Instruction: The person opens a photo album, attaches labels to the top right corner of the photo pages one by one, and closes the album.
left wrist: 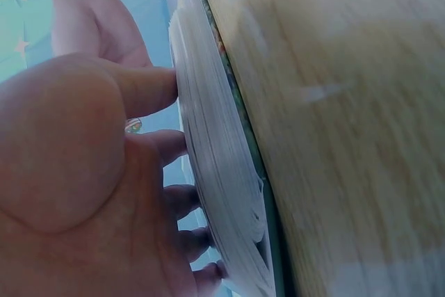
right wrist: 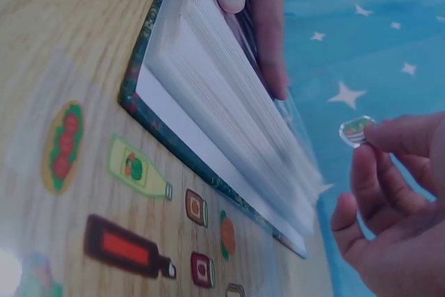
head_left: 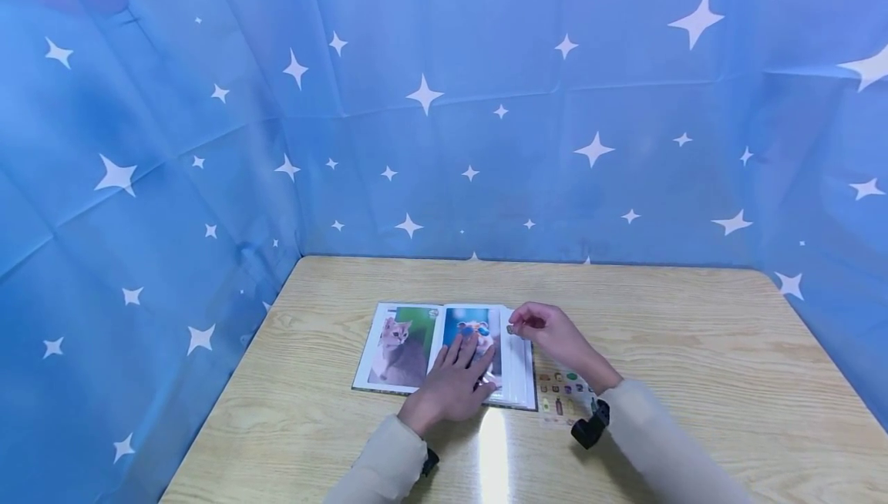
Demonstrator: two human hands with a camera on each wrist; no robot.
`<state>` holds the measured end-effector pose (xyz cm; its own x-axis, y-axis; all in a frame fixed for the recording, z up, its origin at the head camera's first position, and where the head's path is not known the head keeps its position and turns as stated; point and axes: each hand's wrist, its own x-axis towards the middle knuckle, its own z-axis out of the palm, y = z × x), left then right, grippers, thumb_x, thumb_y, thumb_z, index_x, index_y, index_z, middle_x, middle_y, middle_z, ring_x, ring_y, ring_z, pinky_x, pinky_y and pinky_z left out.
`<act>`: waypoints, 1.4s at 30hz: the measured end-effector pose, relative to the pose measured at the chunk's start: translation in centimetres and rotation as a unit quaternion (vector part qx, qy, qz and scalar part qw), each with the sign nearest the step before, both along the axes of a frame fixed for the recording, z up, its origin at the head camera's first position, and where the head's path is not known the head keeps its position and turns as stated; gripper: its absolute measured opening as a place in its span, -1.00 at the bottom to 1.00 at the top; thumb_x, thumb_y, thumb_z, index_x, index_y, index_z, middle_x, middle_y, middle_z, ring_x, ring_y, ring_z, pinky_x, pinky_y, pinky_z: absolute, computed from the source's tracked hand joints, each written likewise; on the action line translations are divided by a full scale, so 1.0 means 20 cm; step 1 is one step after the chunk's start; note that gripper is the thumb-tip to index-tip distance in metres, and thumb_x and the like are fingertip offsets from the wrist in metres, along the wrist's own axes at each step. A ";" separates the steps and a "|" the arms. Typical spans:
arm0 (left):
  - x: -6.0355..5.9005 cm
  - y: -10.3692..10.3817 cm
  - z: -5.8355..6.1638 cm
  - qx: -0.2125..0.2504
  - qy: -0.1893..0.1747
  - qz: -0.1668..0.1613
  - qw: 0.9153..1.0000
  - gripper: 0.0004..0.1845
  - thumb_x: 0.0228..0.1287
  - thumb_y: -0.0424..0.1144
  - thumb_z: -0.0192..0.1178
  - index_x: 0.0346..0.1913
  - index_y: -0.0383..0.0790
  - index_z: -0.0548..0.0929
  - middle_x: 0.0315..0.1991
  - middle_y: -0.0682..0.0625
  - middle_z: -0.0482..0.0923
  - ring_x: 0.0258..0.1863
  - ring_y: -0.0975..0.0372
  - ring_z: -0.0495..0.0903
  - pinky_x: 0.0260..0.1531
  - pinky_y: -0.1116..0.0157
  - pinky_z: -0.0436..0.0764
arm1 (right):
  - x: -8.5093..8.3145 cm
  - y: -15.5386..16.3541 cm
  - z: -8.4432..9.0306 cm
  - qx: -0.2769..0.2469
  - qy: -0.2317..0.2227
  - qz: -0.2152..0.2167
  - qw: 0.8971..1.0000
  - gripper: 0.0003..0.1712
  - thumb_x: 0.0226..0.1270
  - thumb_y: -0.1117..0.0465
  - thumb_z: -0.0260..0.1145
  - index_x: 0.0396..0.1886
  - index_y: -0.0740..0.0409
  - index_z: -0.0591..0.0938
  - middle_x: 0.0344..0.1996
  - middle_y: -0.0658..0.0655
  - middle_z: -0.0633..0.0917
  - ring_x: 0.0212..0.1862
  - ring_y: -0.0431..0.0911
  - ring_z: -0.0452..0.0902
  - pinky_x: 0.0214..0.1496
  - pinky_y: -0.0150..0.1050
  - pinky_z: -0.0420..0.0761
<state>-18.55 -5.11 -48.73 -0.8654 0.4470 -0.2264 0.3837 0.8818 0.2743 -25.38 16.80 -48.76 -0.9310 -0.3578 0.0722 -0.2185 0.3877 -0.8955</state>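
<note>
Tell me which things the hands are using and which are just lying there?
In use:
left hand pressing flat on the open photo album
right hand pinching a small sticker

Lying about:
sticker sheet beside the album
wooden table
starry blue backdrop

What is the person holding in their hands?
The right hand pinches a small sticker by its edge. The left hand only presses flat on the photo album.

left hand [head_left: 454, 384]: flat, fingers straight | right hand [head_left: 548, 332]: raised, fingers pinched
</note>
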 end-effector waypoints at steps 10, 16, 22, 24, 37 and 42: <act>0.00 0.00 0.00 0.001 -0.001 0.000 1.000 -0.34 0.55 0.16 -0.20 0.59 0.09 0.00 0.61 -0.13 -0.18 0.58 -0.07 -0.25 0.51 -0.09 -0.08 | -0.06 -0.04 -0.03 0.016 -0.020 -0.015 1.000 -0.80 0.38 0.44 0.18 -0.16 0.15 0.67 -0.26 0.09 0.68 -0.21 -0.05 0.55 -0.23 -0.22 0.59; -0.01 0.00 0.00 -0.001 -0.008 0.000 1.000 -0.33 0.55 0.16 -0.21 0.60 0.09 -0.02 0.61 -0.12 -0.22 0.58 -0.07 -0.29 0.51 -0.09 -0.11 | -0.09 -0.04 -0.04 0.017 -0.037 -0.022 0.999 -0.77 0.35 0.45 0.17 -0.13 0.15 0.67 -0.26 0.09 0.68 -0.19 -0.03 0.56 -0.14 -0.09 0.61; -0.01 0.00 0.00 -0.007 0.001 -0.003 1.000 -0.34 0.55 0.15 -0.21 0.60 0.09 -0.02 0.61 -0.13 -0.21 0.58 -0.07 -0.27 0.51 -0.09 -0.07 | -0.13 -0.06 -0.03 0.022 -0.040 -0.032 0.998 -0.78 0.35 0.44 0.18 -0.13 0.16 0.67 -0.27 0.10 0.69 -0.21 -0.04 0.56 -0.15 -0.10 0.62; -0.01 0.00 0.00 -0.010 0.001 -0.002 1.000 -0.34 0.56 0.15 -0.21 0.60 0.09 -0.02 0.61 -0.12 -0.21 0.58 -0.07 -0.27 0.51 -0.09 -0.07 | -0.14 -0.06 -0.04 0.018 -0.042 -0.031 0.998 -0.78 0.36 0.43 0.17 -0.11 0.17 0.66 -0.27 0.11 0.70 -0.21 -0.04 0.57 -0.15 -0.11 0.62; -0.01 0.00 0.00 -0.008 -0.008 0.002 1.000 -0.34 0.56 0.16 -0.22 0.60 0.10 -0.02 0.61 -0.10 -0.22 0.58 -0.04 -0.27 0.51 -0.08 -0.08 | -0.20 -0.13 -0.06 -0.009 -0.067 -0.056 0.996 -0.80 0.36 0.42 0.23 -0.06 0.25 0.63 -0.28 0.13 0.69 -0.22 -0.05 0.58 -0.18 -0.21 0.58; -0.01 0.00 0.00 -0.007 -0.009 0.002 1.000 -0.33 0.55 0.16 -0.22 0.60 0.10 -0.03 0.61 -0.10 -0.22 0.58 -0.04 -0.28 0.51 -0.08 -0.09 | -0.20 -0.14 -0.06 0.002 -0.076 -0.068 0.995 -0.81 0.37 0.39 0.23 -0.06 0.22 0.64 -0.24 0.13 0.69 -0.20 -0.05 0.57 -0.17 -0.21 0.57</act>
